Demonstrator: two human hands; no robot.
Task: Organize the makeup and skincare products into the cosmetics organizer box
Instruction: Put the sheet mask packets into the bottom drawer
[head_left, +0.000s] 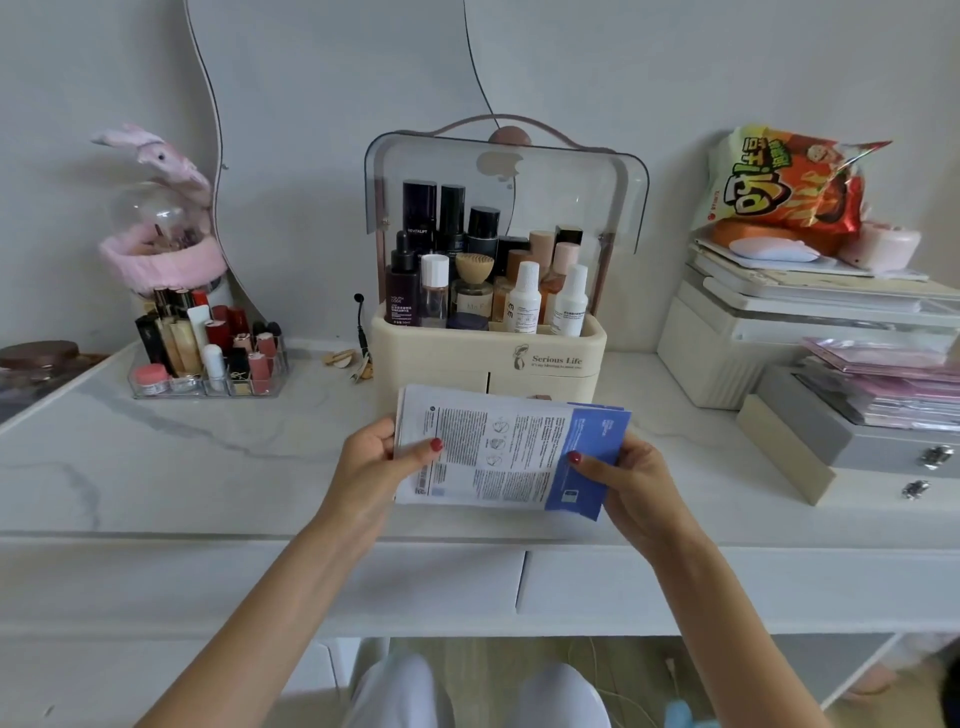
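A cream cosmetics organizer box (545, 358) stands at the middle back of the table, its clear lid (571, 176) raised. Several bottles (488, 275) fill its top compartment. Just in front of the box I hold a stack of flat white and blue sheet mask packets (509, 457) above the table. My left hand (374, 462) grips the stack's left edge, thumb on top. My right hand (628, 478) grips its blue right end. A drawer front in the box's base is partly hidden behind the packets.
A clear lipstick tray (208, 358) sits at the left, with a pink headband on a glass dome (161, 249) behind it. Stacked white boxes (779, 332), a snack bag (784, 182) and a grey drawer case (852, 436) crowd the right. A marble tabletop (208, 467) lies below.
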